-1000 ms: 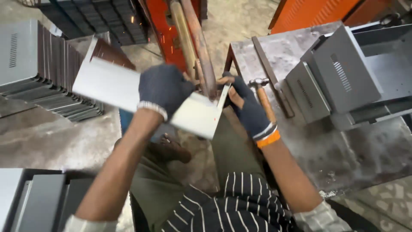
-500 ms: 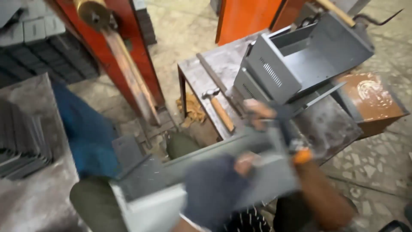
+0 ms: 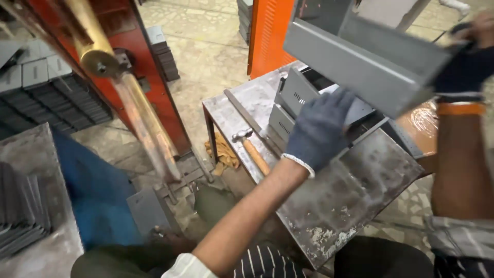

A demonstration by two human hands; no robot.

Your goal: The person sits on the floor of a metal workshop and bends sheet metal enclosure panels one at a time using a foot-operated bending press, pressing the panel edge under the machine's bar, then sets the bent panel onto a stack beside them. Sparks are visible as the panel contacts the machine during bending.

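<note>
Steel work table (image 3: 355, 190): bare, stained and scratched top, occupying the centre and right of the head view, set on a speckled tiled floor (image 3: 216, 46).

Red press frame (image 3: 128, 62): stood at upper left, with a brass-coloured lever (image 3: 136, 113) slanting down across it.

Orange cabinet (image 3: 267, 36): stood behind the table's far edge.

Stacks of dark sheet-metal parts (image 3: 46, 103): lay on the floor at far left; a further stack (image 3: 20, 211) sat on a grey surface at lower left.

Grey sheet-metal channel (image 3: 360, 62): long folded piece, held in the air above the table's far right, tilted, with its right end lower.

Grey vented metal boxes (image 3: 296, 100): rested on the table beneath the channel.

Flat metal bar (image 3: 247, 116): lay on the table beside the boxes.

Hammer (image 3: 252, 149): wooden handle, steel head, lay near the table's left edge, well apart from both hands.

Left hand (image 3: 321, 128): dark knit glove, fingers curled loosely together, just under the channel's lower edge; contact could not be told.

Right hand (image 3: 471, 62): dark glove with orange cuff, fingers clamped on the channel's right end.
</note>
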